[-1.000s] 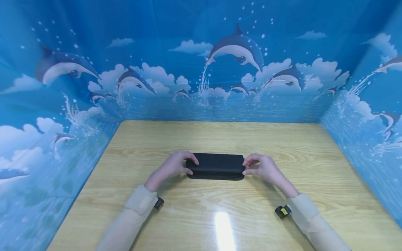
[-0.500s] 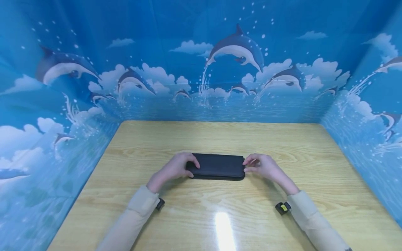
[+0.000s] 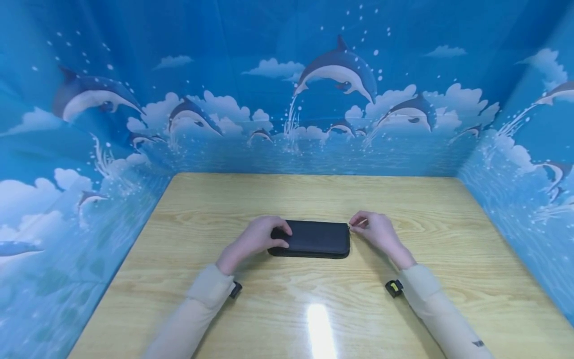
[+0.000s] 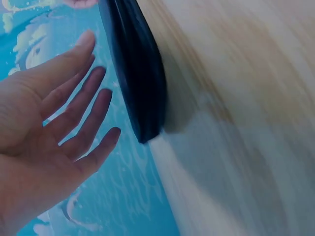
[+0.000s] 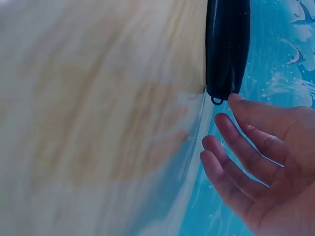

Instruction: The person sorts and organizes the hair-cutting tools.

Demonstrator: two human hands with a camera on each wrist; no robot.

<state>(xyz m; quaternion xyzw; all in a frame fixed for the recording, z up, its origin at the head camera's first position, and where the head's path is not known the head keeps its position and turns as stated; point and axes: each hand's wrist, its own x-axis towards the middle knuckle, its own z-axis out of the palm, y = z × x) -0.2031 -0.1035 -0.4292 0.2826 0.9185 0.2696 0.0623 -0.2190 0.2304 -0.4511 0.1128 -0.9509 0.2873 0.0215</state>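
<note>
A long black zip wallet (image 3: 318,237) lies flat on the wooden table, its cover down. Over its left end is my left hand (image 3: 256,237), thumb toward the near side and fingers toward the far side. The left wrist view shows this hand (image 4: 59,108) with loosely spread fingers, a gap between them and the wallet (image 4: 135,69). At the wallet's far right corner, my right hand (image 3: 377,232) brings thumb and index finger together at the zip end. In the right wrist view, the right thumb (image 5: 266,115) meets that corner beside a small metal loop (image 5: 217,101).
The table (image 3: 251,319) has a pale wood grain and a bright light reflection near the front. A blue dolphin-print backdrop (image 3: 287,144) rises along its back and sides. Beige sleeves with small black wrist devices (image 3: 393,288) cover my forearms.
The wallet's raised cover has come down flat. My left hand has shifted right over the wallet. The right hand has moved from the right edge to the far right corner.
</note>
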